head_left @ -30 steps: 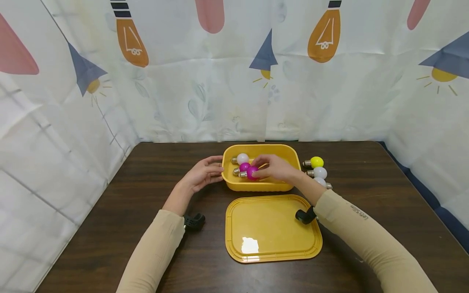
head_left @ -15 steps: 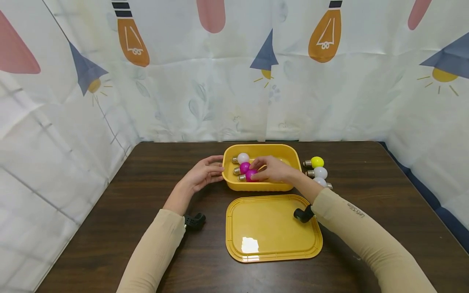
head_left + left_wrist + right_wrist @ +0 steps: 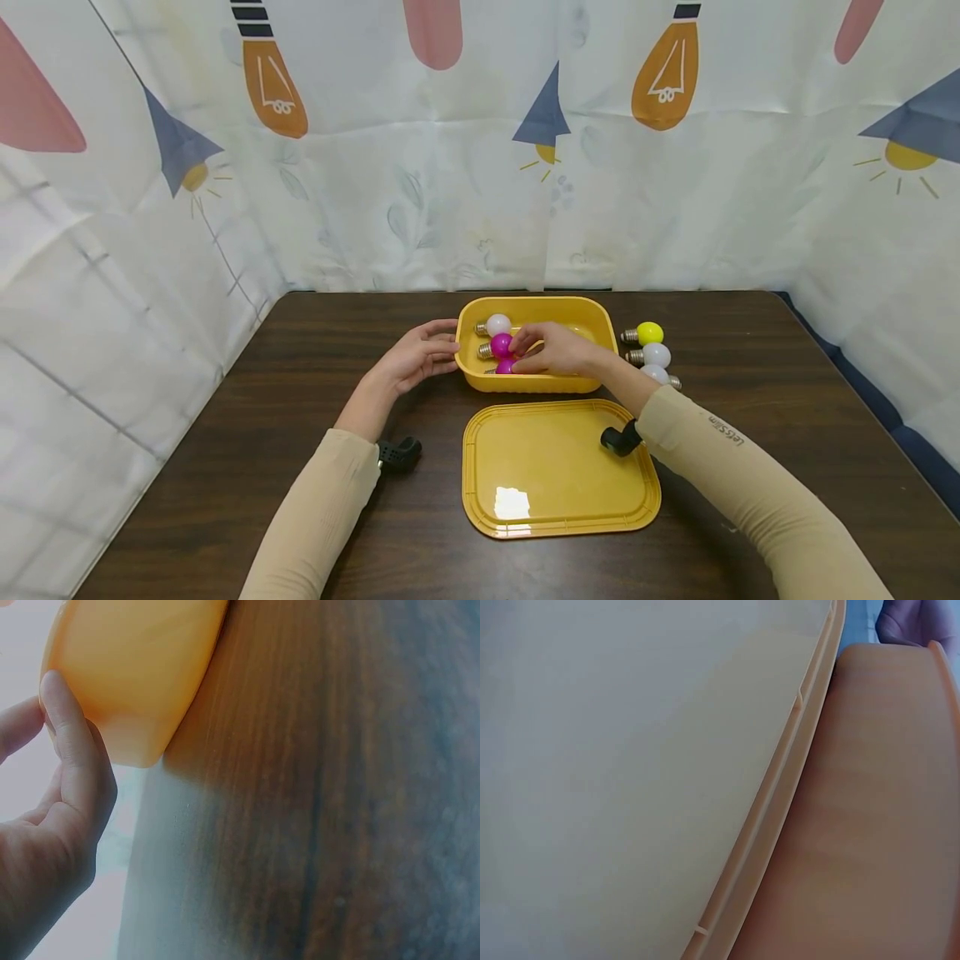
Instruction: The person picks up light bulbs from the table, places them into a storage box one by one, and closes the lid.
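At the left end of a yellow plastic box (image 3: 536, 383), my left hand (image 3: 416, 357) holds the rim; in the left wrist view its fingertips meet at the edge of the box wall (image 3: 142, 667). My right hand (image 3: 558, 348) reaches inside the box, thumb and fingers around a magenta light bulb (image 3: 505, 367) close to the near wall, which partly hides it. Beside that lies a second magenta bulb (image 3: 501, 346), and behind it a white bulb (image 3: 498, 325). All have their metal screw bases pointing left. The right wrist view does not show my right hand.
A flat yellow lid (image 3: 558, 467) lies on the dark wooden table (image 3: 405, 533) in front of the box. To the box's right are a yellow bulb (image 3: 649, 333) and two white bulbs (image 3: 657, 356). A printed curtain (image 3: 465, 208) hangs behind the table.
My right hand has lowered the nearer magenta bulb, bringing it toward the near wall and away from the other magenta bulb. The left hand stays at the rim.
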Tool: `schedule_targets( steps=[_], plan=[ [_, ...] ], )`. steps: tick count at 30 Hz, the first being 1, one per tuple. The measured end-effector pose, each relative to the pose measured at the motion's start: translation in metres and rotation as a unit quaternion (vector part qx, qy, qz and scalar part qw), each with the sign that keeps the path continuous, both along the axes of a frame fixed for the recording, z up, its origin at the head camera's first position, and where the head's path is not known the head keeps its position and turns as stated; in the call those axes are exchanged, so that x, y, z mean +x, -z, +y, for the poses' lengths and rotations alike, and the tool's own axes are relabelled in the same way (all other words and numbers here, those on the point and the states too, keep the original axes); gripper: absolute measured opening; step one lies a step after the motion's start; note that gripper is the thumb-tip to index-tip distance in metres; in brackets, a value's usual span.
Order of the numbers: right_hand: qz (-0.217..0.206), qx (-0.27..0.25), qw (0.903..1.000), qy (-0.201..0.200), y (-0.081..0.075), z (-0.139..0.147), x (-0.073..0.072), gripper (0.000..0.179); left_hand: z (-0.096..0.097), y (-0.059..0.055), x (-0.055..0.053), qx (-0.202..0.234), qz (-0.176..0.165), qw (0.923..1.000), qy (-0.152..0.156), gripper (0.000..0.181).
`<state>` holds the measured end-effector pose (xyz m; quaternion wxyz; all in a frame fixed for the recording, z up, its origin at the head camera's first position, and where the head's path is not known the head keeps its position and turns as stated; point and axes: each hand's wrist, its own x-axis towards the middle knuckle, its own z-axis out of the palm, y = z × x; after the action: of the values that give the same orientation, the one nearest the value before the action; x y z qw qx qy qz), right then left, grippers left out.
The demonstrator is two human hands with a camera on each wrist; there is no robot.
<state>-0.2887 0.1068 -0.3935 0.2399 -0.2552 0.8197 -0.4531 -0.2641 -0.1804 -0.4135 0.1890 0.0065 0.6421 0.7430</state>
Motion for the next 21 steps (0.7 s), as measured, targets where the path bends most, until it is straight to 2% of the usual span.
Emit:
schedule_targets(
  steps=[4, 12, 21],
  plan=[
    [-0.007, -0.001, 1.0000, 0.006, -0.001, 0.000, 0.001, 0.034, 0.000, 0.000, 0.000, 0.000, -0.002, 1.0000, 0.000, 0.058],
    [-0.023, -0.036, 0.9989, 0.018, -0.005, 0.005, 0.000, 0.033, -0.001, 0.001, 0.000, -0.002, 0.003, 1.0000, 0.002, 0.058],
    [0.004, -0.061, 0.9981, 0.009, -0.013, 0.016, 0.000, 0.034, -0.001, 0.001, 0.000, 0.003, 0.001, 1.0000, 0.001, 0.058]
  ],
)
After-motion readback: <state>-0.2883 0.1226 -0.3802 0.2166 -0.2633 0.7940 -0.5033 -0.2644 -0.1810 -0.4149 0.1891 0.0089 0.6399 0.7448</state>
